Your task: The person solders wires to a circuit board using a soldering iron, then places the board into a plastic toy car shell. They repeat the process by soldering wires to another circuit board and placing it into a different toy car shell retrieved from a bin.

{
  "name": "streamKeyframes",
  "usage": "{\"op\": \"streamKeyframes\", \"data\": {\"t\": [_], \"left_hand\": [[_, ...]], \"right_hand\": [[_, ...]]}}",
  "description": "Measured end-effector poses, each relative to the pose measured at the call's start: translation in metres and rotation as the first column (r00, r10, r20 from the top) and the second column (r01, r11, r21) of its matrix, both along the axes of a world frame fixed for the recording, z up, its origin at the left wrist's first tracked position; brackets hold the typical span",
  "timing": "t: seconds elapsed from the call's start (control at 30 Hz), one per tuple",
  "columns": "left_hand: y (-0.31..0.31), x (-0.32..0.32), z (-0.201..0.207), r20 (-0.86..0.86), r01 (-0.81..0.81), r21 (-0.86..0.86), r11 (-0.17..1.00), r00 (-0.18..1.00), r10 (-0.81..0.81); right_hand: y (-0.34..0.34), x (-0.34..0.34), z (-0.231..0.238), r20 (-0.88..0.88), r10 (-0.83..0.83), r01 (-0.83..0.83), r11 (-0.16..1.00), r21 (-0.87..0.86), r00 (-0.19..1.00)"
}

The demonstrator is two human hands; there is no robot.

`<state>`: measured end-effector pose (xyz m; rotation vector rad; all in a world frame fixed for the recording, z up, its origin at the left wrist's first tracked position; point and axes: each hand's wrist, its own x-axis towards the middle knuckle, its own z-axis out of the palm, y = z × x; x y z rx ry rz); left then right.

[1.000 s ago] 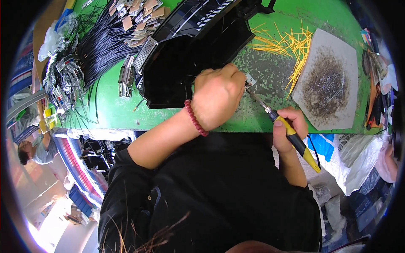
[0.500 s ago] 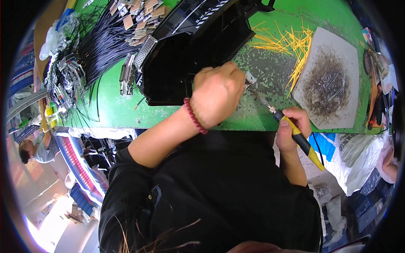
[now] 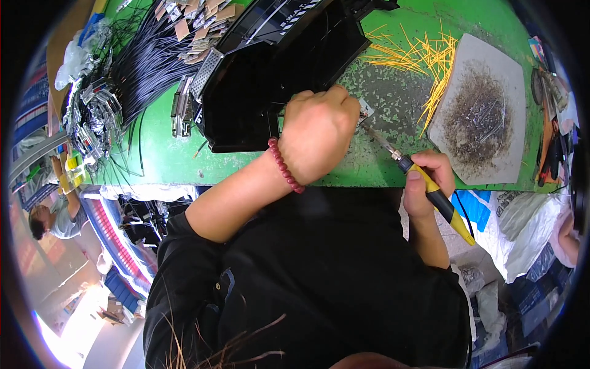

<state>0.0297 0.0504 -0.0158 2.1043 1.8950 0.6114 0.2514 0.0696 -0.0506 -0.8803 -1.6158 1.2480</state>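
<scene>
My left hand (image 3: pixel 321 132) is closed above the green table, knuckles up, with a red bead bracelet (image 3: pixel 284 165) on its wrist. Its fingertips are hidden beneath the hand, and so is what they pinch. A small whitish piece (image 3: pixel 366 109) shows just past those fingers; I cannot tell whether they hold it. Between thumb and fingers, my right hand (image 3: pixel 430 178) grips a yellow-and-black soldering iron (image 3: pixel 441 203). The iron slants up and left, its tip close beside my left fingers; contact cannot be made out. Behind my left hand lies a large black plastic housing (image 3: pixel 246 92).
Loose yellow wires (image 3: pixel 437 86) lie beside a grey board (image 3: pixel 516 123) with dark residue. Bundled black wires (image 3: pixel 144 67) with small boards (image 3: pixel 206 31) fill the back left. Metal parts (image 3: pixel 92 117) are heaped at far left. Hand tools (image 3: pixel 547 141) line the right edge.
Both hands hold nearly the same places. The soldering iron has shifted very slightly right, and the whitish piece by my left fingers shows a little more.
</scene>
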Motion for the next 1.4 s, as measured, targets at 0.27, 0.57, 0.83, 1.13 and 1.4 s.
{"op": "streamKeyframes", "data": {"t": [0.27, 0.57, 0.83, 1.13, 1.4], "left_hand": [[0.0, 0.001, -0.007, -0.047, 0.051, 0.084, 0.995, 0.998, -0.047], [-0.001, -0.001, -0.008, -0.033, 0.062, 0.102, 0.993, 0.998, -0.059], [0.001, -0.002, -0.006, -0.004, 0.062, 0.1, 0.993, 0.998, -0.062], [0.001, 0.001, -0.001, -0.035, 0.04, 0.09, 0.995, 0.999, -0.037], [0.001, 0.0, 0.0, 0.04, 0.012, 0.056, 0.998, 0.999, -0.015]], "right_hand": [[0.0, -0.001, 0.001, 0.063, 0.013, -0.014, 1.0, 0.012, 0.998], [0.001, -0.003, 0.003, 0.082, 0.003, -0.005, 1.0, 0.023, 0.997], [-0.001, -0.001, -0.012, -0.178, -0.152, 0.157, 0.988, 0.016, 0.972], [0.007, -0.008, 0.007, -0.045, 0.139, -0.145, 0.971, -0.19, 0.989], [0.036, -0.029, 0.009, 0.194, 0.066, -0.131, 0.929, 0.347, 0.979]]}}
